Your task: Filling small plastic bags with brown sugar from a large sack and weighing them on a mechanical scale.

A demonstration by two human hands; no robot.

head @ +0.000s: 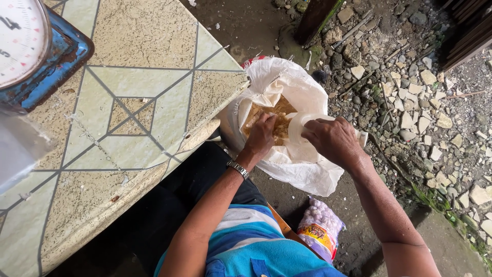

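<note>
The left hand (261, 134) is sunk into the white sack (302, 169), fingers curled in its brown contents (279, 115). The right hand (333, 138) grips a white cup (300, 125) at the sack's mouth. The sack sits just beside the tiled worktop (128, 113).

- The left hand (261, 134) reaches into an open white sack (297, 164) of brown crumbly stuff (281, 110).
- The right hand (333, 139) grips a white cup (300, 128) at the sack's mouth (beside a tiled table (128, 118)).
</note>
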